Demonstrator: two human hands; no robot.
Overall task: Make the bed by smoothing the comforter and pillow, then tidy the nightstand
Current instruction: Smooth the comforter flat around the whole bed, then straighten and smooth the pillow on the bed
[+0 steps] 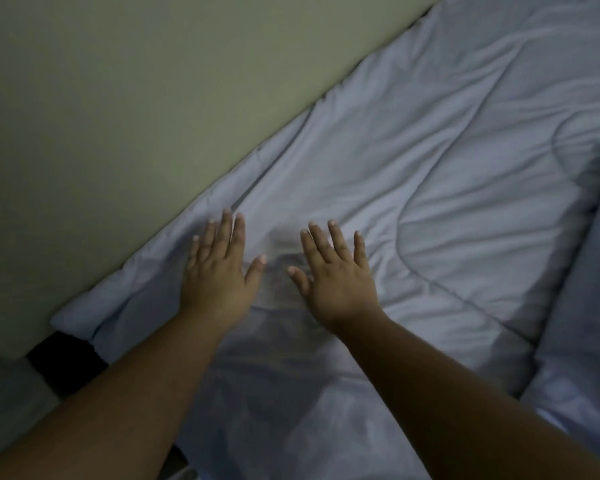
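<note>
A pale grey-blue quilted comforter (447, 174) covers the bed and fills the right and middle of the head view. It is wrinkled, with curved stitch lines. My left hand (219, 271) lies flat on it near the wall-side edge, fingers spread. My right hand (336, 275) lies flat beside it, fingers spread too, a short gap between the two thumbs. Neither hand holds anything. A rolled corner of the comforter (80, 317) bunches at the lower left against the wall. No pillow or nightstand is in view.
A plain beige wall (118, 116) runs diagonally along the comforter's far edge. A dark gap (63, 358) shows below the rolled corner. A second fold of grey bedding (586, 306) lies at the right edge. The room is dim.
</note>
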